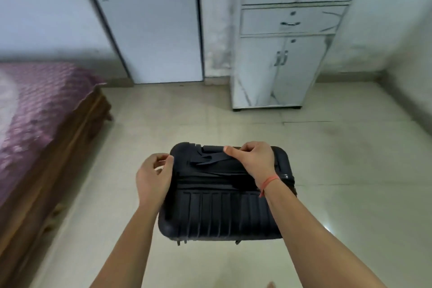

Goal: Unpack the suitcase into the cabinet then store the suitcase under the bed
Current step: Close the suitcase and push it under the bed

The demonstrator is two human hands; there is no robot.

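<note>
A black ribbed hard-shell suitcase [224,215] stands closed on the tiled floor in front of me. My right hand [253,162] grips the top of the suitcase at its handle, thumb stretched leftward; an orange thread circles that wrist. My left hand [153,177] is at the suitcase's top left corner with fingers curled, the fingertips touching the edge. A white cabinet [287,54] with marble-pattern doors, one drawer and metal handles stands shut against the far wall. The bed [44,110], with a purple cover on a wooden frame, is on the left.
A pale door [152,21] is shut behind the suitcase, left of the cabinet. Beige floor tiles [339,182] spread between the suitcase, cabinet and bed. White walls close the room at the back and right.
</note>
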